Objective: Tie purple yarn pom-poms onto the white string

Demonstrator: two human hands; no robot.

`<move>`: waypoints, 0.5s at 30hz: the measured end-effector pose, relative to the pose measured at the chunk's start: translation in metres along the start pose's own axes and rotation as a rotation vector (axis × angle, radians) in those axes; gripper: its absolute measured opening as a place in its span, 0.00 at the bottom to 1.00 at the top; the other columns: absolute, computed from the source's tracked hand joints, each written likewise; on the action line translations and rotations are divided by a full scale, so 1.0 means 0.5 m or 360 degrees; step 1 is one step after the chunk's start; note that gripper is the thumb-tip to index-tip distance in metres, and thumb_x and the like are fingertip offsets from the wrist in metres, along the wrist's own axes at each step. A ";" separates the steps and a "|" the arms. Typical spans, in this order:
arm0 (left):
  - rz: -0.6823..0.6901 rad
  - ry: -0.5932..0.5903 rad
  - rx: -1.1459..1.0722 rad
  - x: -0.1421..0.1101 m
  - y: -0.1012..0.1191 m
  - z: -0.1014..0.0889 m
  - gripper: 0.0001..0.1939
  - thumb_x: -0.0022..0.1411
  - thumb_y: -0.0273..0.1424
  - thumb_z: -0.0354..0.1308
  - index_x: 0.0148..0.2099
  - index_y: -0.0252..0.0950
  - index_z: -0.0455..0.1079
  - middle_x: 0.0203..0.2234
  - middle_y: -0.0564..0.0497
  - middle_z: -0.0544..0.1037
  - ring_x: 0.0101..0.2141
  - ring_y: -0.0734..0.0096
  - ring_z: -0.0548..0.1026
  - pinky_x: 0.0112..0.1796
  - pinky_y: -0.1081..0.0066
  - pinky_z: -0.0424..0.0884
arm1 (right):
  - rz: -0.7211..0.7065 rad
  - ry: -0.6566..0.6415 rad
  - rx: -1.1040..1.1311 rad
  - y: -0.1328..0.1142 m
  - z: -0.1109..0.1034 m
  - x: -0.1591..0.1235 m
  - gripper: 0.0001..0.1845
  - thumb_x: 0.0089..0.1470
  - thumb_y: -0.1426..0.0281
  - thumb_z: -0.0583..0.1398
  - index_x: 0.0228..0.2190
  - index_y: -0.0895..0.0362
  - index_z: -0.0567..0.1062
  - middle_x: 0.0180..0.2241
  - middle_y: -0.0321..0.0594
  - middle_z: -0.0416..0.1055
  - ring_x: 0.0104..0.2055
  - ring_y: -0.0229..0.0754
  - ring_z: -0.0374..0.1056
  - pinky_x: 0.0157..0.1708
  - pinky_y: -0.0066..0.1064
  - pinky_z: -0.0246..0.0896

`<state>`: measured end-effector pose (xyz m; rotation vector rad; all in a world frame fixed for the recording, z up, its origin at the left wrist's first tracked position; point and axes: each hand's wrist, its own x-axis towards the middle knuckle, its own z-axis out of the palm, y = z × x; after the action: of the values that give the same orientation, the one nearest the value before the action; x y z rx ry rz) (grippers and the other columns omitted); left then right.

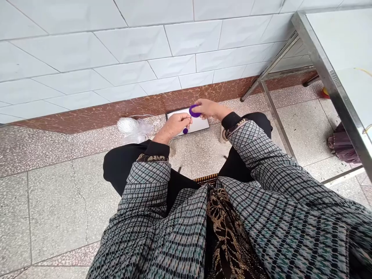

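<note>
Over a white board (200, 123) with a dark edge, both my hands work close together. My right hand (207, 108) is closed on a purple round piece (194, 111), fuzzy like yarn; its exact kind is too small to tell. My left hand (176, 124) is held in a pinch just left of it, its fingertips near the purple piece. What sits between those fingertips is not clear. Directly below the left fingers shows a small purple ball (185, 131); whether it touches them or lies on the board I cannot tell.
To the left of my left hand lies a white ball of yarn (128, 125) beside a clear plastic bag (142, 130), with loose white strands. A metal-framed table (331, 73) stands on the right. A tiled wall (139, 46) rises in front. Dark purple cloth (343, 145) hangs under the table.
</note>
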<state>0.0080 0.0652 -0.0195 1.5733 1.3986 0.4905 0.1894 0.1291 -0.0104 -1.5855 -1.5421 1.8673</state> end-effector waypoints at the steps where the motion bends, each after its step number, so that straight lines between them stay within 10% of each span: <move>1: 0.0006 -0.0016 -0.0010 -0.001 0.003 0.002 0.08 0.58 0.28 0.53 0.28 0.37 0.72 0.21 0.52 0.76 0.25 0.70 0.71 0.35 0.70 0.68 | -0.0042 0.0032 0.0217 -0.002 0.001 0.003 0.12 0.62 0.74 0.67 0.37 0.56 0.67 0.25 0.31 0.69 0.20 0.31 0.62 0.23 0.21 0.64; 7: -0.0028 0.0027 0.0043 0.006 0.002 0.007 0.09 0.59 0.27 0.53 0.27 0.37 0.71 0.20 0.53 0.74 0.25 0.70 0.71 0.33 0.71 0.67 | -0.0392 -0.0390 0.0760 -0.001 -0.008 0.003 0.14 0.67 0.64 0.66 0.39 0.55 0.65 0.27 0.29 0.69 0.23 0.29 0.65 0.27 0.19 0.66; 11: -0.0043 0.0171 0.0084 0.011 -0.011 -0.003 0.11 0.61 0.31 0.55 0.26 0.36 0.70 0.20 0.53 0.74 0.25 0.70 0.69 0.33 0.70 0.65 | -0.0584 -0.0939 0.0508 0.019 -0.026 0.009 0.18 0.63 0.63 0.69 0.44 0.59 0.69 0.29 0.32 0.72 0.24 0.29 0.66 0.25 0.20 0.64; 15: -0.0001 0.0223 0.0118 0.008 -0.013 -0.011 0.12 0.60 0.30 0.55 0.24 0.36 0.68 0.20 0.54 0.73 0.26 0.71 0.67 0.32 0.71 0.63 | -0.0318 -0.0897 -0.0007 0.014 -0.031 -0.006 0.14 0.59 0.72 0.70 0.42 0.60 0.72 0.30 0.33 0.72 0.23 0.29 0.65 0.24 0.20 0.63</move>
<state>0.0013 0.0703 -0.0238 1.6236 1.5381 0.5635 0.2061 0.1325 -0.0122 -0.8929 -1.8286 2.3066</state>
